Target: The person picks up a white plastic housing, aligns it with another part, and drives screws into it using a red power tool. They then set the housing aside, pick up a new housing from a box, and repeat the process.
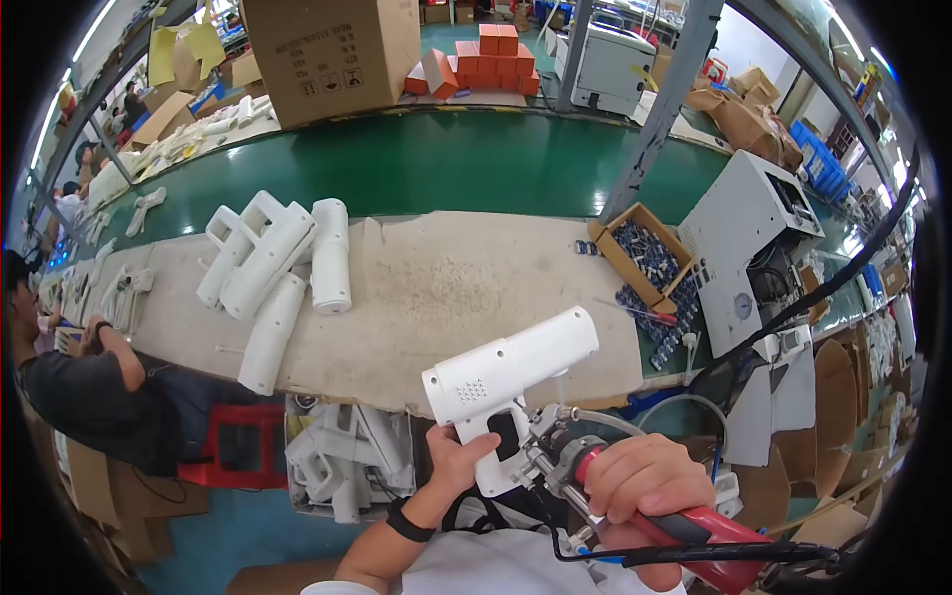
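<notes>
In front of me, a white gun-shaped plastic housing (511, 365) with a round barrel is tilted up to the right. My left hand (458, 462) is closed around its grip, thumb across the side. My right hand (650, 486) wraps round a red and black handheld power tool (709, 540) with a metal front end and a hose. The tool's front meets the housing near its grip; the exact contact point is hard to make out. More white housings (268, 253) lie in a group on the cardboard-covered bench (436, 268) to the left.
A cardboard box of small dark screw-like parts (645, 253) stands at right, with more spilled around it. Beside it are a red screwdriver (654, 315) and a grey machine (749, 248). A crate of white housings (347, 456) sits below the bench. A co-worker (89, 377) sits at left.
</notes>
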### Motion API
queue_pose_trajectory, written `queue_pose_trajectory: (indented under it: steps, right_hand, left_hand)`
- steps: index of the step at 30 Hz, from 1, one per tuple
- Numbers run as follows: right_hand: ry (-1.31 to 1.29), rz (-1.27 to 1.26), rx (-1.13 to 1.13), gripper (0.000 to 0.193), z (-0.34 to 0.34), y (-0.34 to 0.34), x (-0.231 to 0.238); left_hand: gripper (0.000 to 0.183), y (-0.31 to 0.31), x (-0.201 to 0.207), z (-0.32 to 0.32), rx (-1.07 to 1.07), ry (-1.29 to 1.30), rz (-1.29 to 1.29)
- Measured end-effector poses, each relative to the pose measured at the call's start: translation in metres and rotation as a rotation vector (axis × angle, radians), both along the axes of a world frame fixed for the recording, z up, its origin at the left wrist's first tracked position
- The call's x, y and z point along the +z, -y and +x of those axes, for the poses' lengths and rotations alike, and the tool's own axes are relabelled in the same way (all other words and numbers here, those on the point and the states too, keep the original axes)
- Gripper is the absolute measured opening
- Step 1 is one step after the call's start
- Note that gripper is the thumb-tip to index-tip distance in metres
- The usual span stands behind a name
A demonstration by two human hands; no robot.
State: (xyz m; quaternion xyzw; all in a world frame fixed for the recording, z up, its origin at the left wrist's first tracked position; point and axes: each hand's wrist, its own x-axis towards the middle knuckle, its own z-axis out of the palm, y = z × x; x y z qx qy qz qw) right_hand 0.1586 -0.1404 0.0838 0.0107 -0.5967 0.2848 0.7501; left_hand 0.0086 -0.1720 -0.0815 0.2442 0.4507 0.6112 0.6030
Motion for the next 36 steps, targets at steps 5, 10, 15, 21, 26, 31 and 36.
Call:
queue_pose_trajectory:
  steps: [5, 10, 15, 21, 26, 31, 36]
  right_hand:
    - [0.057, 0.009, 0.011, 0.061, 0.006, 0.003, -0.004]
    - [0.179, 0.018, 0.037, 0.058, -0.002, 0.004, -0.01]
    - [0.291, 0.045, 0.017, 0.058, 0.01, 0.003, -0.005]
    - [0.247, 0.03, 0.053, 0.057, 0.008, 0.008, -0.006]
    - [0.319, 0.088, 0.031, 0.044, 0.02, 0.011, 0.003]
    - [0.362, 0.103, 0.018, 0.043, 0.028, 0.007, 0.007]
    - [0.231, 0.087, -0.024, 0.05, 0.018, 0.004, 0.005]
  left_hand:
    - [0.044, -0.001, -0.001, 0.007, -0.035, -0.018, -0.014]
    - [0.041, 0.002, 0.012, 0.011, 0.075, -0.126, 0.023]
    - [0.043, 0.002, 0.019, 0.019, 0.033, -0.209, 0.056]
    - [0.043, 0.003, 0.018, 0.013, 0.063, -0.161, 0.035]
    - [0.04, 0.002, 0.011, 0.013, 0.017, -0.075, 0.027]
    - [0.034, 0.0, 0.006, 0.009, 0.051, -0.001, -0.052]
    - [0.032, -0.004, 0.004, 0.006, 0.08, -0.024, -0.047]
